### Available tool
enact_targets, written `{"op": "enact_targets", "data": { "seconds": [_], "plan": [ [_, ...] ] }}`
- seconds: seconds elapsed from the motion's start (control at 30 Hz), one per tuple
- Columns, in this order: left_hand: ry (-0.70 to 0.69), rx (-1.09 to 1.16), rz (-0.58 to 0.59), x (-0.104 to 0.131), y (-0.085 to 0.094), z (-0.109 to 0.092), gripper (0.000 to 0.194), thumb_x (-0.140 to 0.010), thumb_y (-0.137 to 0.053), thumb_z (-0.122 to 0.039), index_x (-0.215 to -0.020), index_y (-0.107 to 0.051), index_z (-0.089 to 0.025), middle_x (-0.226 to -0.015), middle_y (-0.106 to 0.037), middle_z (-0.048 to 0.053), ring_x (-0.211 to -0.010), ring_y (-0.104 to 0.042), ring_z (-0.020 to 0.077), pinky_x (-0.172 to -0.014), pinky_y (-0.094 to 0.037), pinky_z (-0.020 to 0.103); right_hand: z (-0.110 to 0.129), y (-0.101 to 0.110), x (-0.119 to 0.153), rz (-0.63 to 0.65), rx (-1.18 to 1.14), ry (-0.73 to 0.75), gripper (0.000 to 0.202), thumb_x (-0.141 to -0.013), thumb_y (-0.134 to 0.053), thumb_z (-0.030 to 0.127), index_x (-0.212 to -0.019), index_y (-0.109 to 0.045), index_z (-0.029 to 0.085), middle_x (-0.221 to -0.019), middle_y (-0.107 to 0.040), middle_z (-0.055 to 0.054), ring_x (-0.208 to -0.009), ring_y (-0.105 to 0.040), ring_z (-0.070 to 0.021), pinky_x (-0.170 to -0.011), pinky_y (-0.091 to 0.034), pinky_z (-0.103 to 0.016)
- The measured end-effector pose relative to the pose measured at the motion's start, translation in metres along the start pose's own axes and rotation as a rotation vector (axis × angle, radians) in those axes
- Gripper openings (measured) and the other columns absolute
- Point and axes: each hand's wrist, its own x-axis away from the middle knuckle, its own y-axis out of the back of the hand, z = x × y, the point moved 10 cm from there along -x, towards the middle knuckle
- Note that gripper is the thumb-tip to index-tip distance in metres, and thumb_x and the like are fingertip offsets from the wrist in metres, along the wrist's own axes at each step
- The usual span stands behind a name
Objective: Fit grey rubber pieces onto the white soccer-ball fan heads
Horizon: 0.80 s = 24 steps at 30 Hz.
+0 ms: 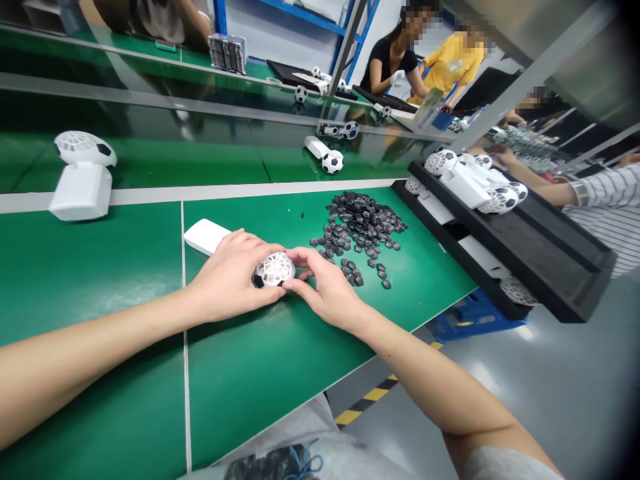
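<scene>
My left hand is wrapped round a white lattice ball with black soccer-ball patches along its lower edge. A smooth white body sticks out behind that hand; it seems to belong to the same piece, but my fingers hide the join. At the ball's right side, the thumb and fingers of my right hand press against its edge. Whether a small black patch is between those fingertips I cannot tell. A heap of small black patches lies on the green table just beyond my right hand.
Another white piece with a ball head stands at the left. A similar one lies on the green conveyor beyond the table. Stacked black trays with white pieces jut over the right edge. Co-workers sit across the line.
</scene>
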Motion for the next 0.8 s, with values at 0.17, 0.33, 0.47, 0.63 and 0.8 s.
{"op": "enact_targets", "data": {
  "seconds": [0.17,0.33,0.47,0.63,0.8],
  "plan": [
    [-0.085,0.050,0.083,0.000,-0.003,-0.007,0.055,-0.070,-0.061,-0.050,-0.115,-0.054,-0.020,-0.103,-0.061,0.007,-0.102,-0.050,0.0251,-0.103,-0.025,0.051,-0.031,0.038,-0.015,-0.094,0.151,-0.096,0.017,-0.082,-0.058,0.026,-0.096,-0.060,0.018,-0.095,-0.063,-0.005,-0.088,-0.059,-0.0154,-0.076,-0.048,-0.030],
    [-0.074,0.073,0.125,-0.001,-0.002,-0.002,0.058,-0.069,-0.060,-0.057,-0.116,-0.055,-0.023,-0.113,-0.058,0.008,-0.116,-0.044,0.0277,-0.107,-0.014,0.054,-0.056,0.068,-0.029,-0.122,0.626,-0.128,0.014,-0.081,-0.060,0.023,-0.091,-0.067,0.016,-0.092,-0.060,-0.008,-0.093,-0.054,-0.0201,-0.086,-0.043,-0.035],
    [-0.095,0.107,0.249,0.001,-0.014,-0.007,0.052,-0.073,-0.060,-0.047,-0.121,-0.050,-0.027,-0.127,-0.052,0.005,-0.134,-0.020,0.0303,-0.107,-0.007,0.059,-0.058,0.055,-0.034,-0.023,0.722,-0.128,0.020,-0.082,-0.059,0.029,-0.096,-0.067,0.017,-0.094,-0.062,-0.009,-0.094,-0.054,-0.0210,-0.085,-0.043,-0.034],
    [-0.057,0.085,0.237,0.003,-0.016,-0.008,0.054,-0.075,-0.058,-0.048,-0.122,-0.047,-0.024,-0.127,-0.053,0.006,-0.137,-0.011,0.0317,-0.106,0.001,0.062,-0.048,0.038,-0.039,0.048,0.960,-0.052,0.020,-0.088,-0.047,0.020,-0.092,-0.066,0.014,-0.089,-0.063,-0.012,-0.088,-0.055,-0.0232,-0.076,-0.043,-0.034],
    [-0.059,0.170,0.330,0.007,-0.017,-0.002,0.052,-0.073,-0.056,-0.029,-0.123,-0.045,-0.024,-0.139,-0.039,0.007,-0.138,-0.005,0.0302,-0.108,-0.015,0.056,-0.034,0.042,-0.032,-0.017,0.746,-0.009,0.017,-0.087,-0.048,0.016,-0.091,-0.065,0.015,-0.084,-0.066,-0.008,-0.082,-0.059,-0.0194,-0.076,-0.044,-0.032]
  ]
}}
